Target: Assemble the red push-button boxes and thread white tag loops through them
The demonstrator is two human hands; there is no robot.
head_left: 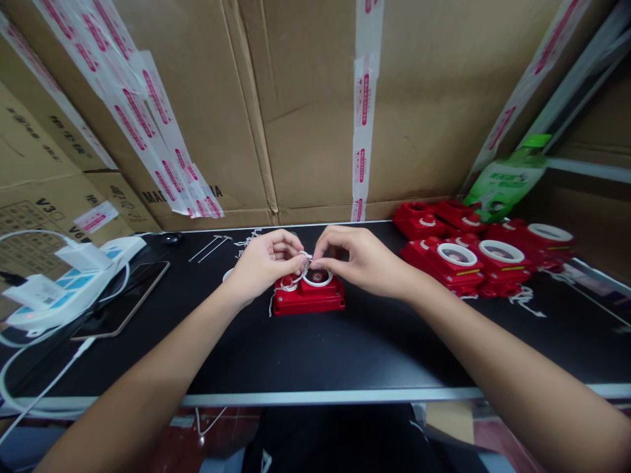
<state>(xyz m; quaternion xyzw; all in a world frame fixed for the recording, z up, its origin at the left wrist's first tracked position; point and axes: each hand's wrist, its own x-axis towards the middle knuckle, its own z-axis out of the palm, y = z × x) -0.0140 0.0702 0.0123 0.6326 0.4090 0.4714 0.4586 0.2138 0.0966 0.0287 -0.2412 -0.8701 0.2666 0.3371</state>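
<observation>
A red box-shaped device (309,303) with a white-ringed round window lies on the black table in front of me. Just above it, my left hand (269,261) pinches a thin white cord (306,257) between thumb and fingers. My right hand (352,257) is closed at the same spot, its thumb and fingertips pinched on the cord from the right. Part of the cord hangs down over the device's left side. My hands hide the back of the device.
Several similar red devices (461,259) stand at the right, before a green pouch (510,180). Two metal T-handled tools (211,248) and white cords (248,242) lie at the back left. A power strip (73,284) and a phone (125,299) occupy the left. Cardboard (310,118) walls the back.
</observation>
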